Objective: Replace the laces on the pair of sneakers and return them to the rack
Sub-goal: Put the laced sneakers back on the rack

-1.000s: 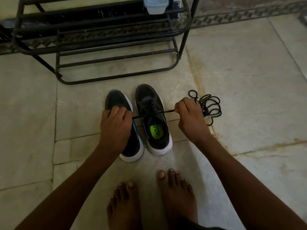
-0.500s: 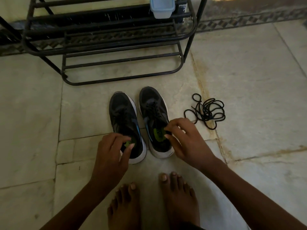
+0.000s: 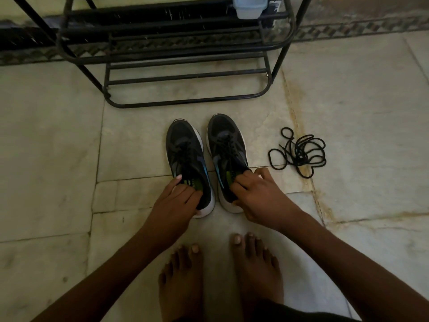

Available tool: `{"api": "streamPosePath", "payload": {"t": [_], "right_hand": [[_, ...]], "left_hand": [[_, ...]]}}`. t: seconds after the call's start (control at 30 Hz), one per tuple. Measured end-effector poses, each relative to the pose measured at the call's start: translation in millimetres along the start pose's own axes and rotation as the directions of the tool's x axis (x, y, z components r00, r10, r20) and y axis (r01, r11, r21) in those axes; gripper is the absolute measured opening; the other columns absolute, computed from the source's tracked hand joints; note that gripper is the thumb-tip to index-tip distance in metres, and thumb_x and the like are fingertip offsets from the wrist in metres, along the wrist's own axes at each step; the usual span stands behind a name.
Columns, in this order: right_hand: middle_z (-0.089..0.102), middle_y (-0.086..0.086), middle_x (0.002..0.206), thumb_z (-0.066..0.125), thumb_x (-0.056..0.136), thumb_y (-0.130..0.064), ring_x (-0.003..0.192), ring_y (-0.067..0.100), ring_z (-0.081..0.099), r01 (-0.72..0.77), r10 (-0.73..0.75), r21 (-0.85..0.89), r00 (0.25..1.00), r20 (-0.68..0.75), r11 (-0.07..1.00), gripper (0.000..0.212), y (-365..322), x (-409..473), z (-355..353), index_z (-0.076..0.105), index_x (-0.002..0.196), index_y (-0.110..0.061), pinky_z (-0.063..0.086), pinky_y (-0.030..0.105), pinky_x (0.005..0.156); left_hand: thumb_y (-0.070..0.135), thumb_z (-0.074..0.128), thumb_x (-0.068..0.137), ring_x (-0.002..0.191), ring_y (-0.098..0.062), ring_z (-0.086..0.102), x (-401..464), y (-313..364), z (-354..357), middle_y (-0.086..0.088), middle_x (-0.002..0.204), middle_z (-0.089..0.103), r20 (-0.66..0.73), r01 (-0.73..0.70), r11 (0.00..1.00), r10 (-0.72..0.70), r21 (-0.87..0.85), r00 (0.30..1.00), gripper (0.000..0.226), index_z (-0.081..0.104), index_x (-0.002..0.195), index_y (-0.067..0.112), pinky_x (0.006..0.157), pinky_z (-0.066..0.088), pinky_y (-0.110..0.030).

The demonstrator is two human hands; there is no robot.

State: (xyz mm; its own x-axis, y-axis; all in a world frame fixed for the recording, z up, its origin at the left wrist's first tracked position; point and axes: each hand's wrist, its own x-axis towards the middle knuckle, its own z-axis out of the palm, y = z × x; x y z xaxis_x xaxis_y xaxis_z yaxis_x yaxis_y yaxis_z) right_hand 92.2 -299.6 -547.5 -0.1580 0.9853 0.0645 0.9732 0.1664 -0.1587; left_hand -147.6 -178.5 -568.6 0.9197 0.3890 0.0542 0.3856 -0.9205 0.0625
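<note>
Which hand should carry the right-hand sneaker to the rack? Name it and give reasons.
Right. The right hand already grips the heel collar of the right-hand sneaker, while the left hand is occupied gripping the other sneaker.

Both hands low, left [image 3: 177,198] and right [image 3: 255,195], fingers curled, arms outstretched.

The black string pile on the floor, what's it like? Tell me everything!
The black string pile is a loose, thin, round shoelace tangled into many loops. It lies flat on the pale stone floor, to the right of the right sneaker and apart from it. No hand touches it.
</note>
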Motion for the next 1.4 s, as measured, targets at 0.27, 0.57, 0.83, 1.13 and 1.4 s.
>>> {"api": "streamPosePath", "payload": {"t": [0.27,0.57,0.83,1.13,1.4], "right_hand": [[0.061,0.005,0.085,0.082,0.067,-0.023,0.078,0.027,0.06,0.075,-0.075,-0.057,0.997,-0.01,0.996,0.031,4.9,12.7,-40.3,0.065,0.091,-0.012,0.045,0.036,0.065],[0.062,0.007,0.085,0.08,0.074,-0.024,0.073,0.028,0.059,0.145,-0.147,-0.024,0.983,-0.108,0.989,0.03,-10.7,52.1,-136.5,0.068,0.097,-0.008,0.047,0.034,0.062],[0.063,0.005,0.096,0.078,0.084,-0.028,0.086,0.023,0.059,0.139,-0.131,0.045,0.982,-0.134,0.989,0.034,-20.2,71.4,-253.5,0.068,0.111,-0.009,0.053,0.041,0.068],[0.066,-0.001,0.093,0.079,0.084,-0.03,0.078,0.015,0.059,0.093,-0.087,0.024,0.977,-0.197,0.995,0.029,-24.9,72.4,-339.9,0.072,0.107,-0.014,0.054,0.036,0.067],[0.05,-0.022,0.071,0.083,0.082,-0.029,0.067,0.001,0.053,0.087,-0.072,0.076,0.98,-0.184,0.993,0.018,-27.6,75.4,-390.7,0.069,0.093,-0.026,0.036,0.014,0.06]], "left_hand": [[0.0,0.092,0.062,0.082,-0.027,0.064,-3.6,-12.6,-36.2,-0.008,0.085,0.066,-0.035,-0.087,0.994,0.085,-0.06,0.996,0.04,0.071,0.096,0.005,0.109,0.043,-0.039],[0.019,0.065,0.091,0.083,-0.028,0.063,8.0,-37.8,-136.4,-0.007,0.088,0.065,-0.193,-0.135,0.991,0.128,-0.021,0.973,0.017,0.069,0.101,0.006,0.106,0.038,-0.035],[0.025,0.07,0.09,0.081,-0.024,0.057,34.1,-39.3,-236.7,-0.003,0.089,0.062,-0.197,-0.214,0.976,0.204,-0.031,0.959,0.018,0.066,0.101,0.01,0.075,0.044,-0.029],[0.038,0.062,0.091,0.098,-0.01,0.058,54.2,-42.7,-320.9,0.007,0.11,0.062,-0.178,-0.157,0.956,0.114,-0.248,0.977,0.039,0.061,0.126,0.02,0.081,0.053,-0.036],[0.031,0.073,0.091,0.092,-0.002,0.058,67.0,-35.2,-374.7,0.021,0.099,0.059,-0.137,-0.169,0.939,0.133,-0.3,0.982,0.032,0.058,0.119,0.034,0.075,0.051,-0.03]]}}
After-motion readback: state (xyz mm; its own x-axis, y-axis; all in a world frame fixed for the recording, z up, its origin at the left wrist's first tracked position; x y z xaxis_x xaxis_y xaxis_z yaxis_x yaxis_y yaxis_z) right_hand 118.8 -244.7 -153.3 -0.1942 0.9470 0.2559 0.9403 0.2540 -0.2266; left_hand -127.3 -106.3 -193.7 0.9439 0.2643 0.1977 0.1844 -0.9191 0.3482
